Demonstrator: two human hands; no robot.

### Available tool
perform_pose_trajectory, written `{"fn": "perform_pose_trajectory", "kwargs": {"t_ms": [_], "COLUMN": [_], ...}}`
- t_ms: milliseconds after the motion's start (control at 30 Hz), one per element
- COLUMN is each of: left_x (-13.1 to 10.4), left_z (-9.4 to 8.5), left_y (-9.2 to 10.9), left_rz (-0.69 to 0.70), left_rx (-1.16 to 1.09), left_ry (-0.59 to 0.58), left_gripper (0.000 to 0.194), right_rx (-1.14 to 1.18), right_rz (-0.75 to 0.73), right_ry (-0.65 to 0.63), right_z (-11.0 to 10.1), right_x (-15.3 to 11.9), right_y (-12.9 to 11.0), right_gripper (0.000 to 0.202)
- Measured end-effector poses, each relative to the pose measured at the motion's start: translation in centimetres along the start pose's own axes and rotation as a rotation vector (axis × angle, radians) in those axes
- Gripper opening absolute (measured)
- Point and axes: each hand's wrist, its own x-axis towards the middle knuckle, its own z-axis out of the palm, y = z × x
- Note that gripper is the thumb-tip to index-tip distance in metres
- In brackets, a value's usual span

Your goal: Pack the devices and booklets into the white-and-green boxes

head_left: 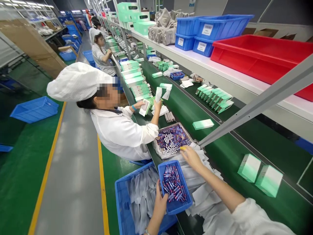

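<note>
My left hand [160,200] grips the near left side of a small blue bin [179,209], thumb over its rim. Loose blue and red batteries [173,182] fill much of this bin, which tilts above a larger blue crate [118,199]. My right hand [192,158] reaches forward over pale pouches, fingers extended at the near right corner of a plastic-lined tray [161,154]. Something yellow covers one of its fingertips. Many batteries [171,138] stand or lie in that tray. Grey-white pouches [205,192] lie heaped beneath my right forearm.
A co-worker [122,130] in a white cap and coat sits to the left, holding a small carton and a white pouch. Green-white boxes [249,167] stand on the green conveyor [220,147]. A slanted metal post [244,106] crosses right. Red [244,54] and blue bins occupy the shelf.
</note>
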Motion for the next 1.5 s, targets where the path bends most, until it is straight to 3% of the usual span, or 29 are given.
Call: {"fn": "perform_pose_trajectory", "kwargs": {"t_ms": [100, 233, 400, 633, 833, 1133, 1500], "left_x": [-0.3, 0.0, 0.3, 0.6, 0.7, 1.4, 1.2], "left_z": [0.0, 0.1, 0.0, 0.2, 0.2, 0.2, 0.1], "left_y": [-0.3, -0.9, -1.1, -1.3, -1.5, -2.3, -2.7], "left_rz": [0.001, -0.017, -0.027, -0.040, -0.054, -0.062, -0.034], "left_rx": [0.000, -0.005, -0.006, 0.009, 0.031, 0.005, 0.018], "left_ry": [-0.002, 0.002, -0.005, -0.001, -0.002, -0.006, -0.007], "left_gripper": [0.087, 0.089, 0.089, 0.094, 0.089, 0.094, 0.092], "right_rx": [-0.154, -0.300, -0.376, -0.400, -0.378, -0.281, -0.218], "right_rz": [0.230, 0.374, 0.379, 0.383, 0.491, 0.681, 0.571], "right_ry": [0.043, -0.014, -0.088, -0.092, -0.212, -0.372, -0.257], "right_z": [-0.2, 2.2, 4.7, 2.9, 4.4, 5.1, 5.1], "right_x": [3.9, 6.4, 7.3, 8.4, 9.8, 12.0, 11.3], "right_y": [3.3, 3.6, 2.1, 3.1, 2.2, 2.6, 3.5], "right_gripper": [0.035, 0.036, 0.036, 0.043, 0.054, 0.048, 0.041]}}
